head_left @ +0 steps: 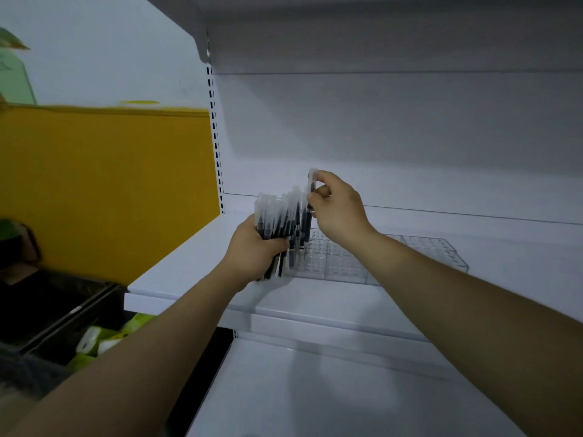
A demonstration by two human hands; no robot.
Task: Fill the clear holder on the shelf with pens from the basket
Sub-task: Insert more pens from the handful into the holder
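My left hand [254,247] grips a fanned bunch of several dark pens with clear caps [279,216], held upright above the left end of the clear holder [340,263]. My right hand [339,205] pinches a single pen [311,187] near its cap, lifted slightly above the bunch. The holder is a flat transparent tray with a grid of holes, lying on the white shelf [189,272]. A couple of pens seem to stand in its left corner, partly hidden by the bunch. The basket is not clearly visible.
A second clear section [438,250] of the holder extends to the right. A lower white shelf [315,389] sits beneath. To the left are a yellow wall panel [110,184], a dark bin [47,307] and green-white packets [104,339] below.
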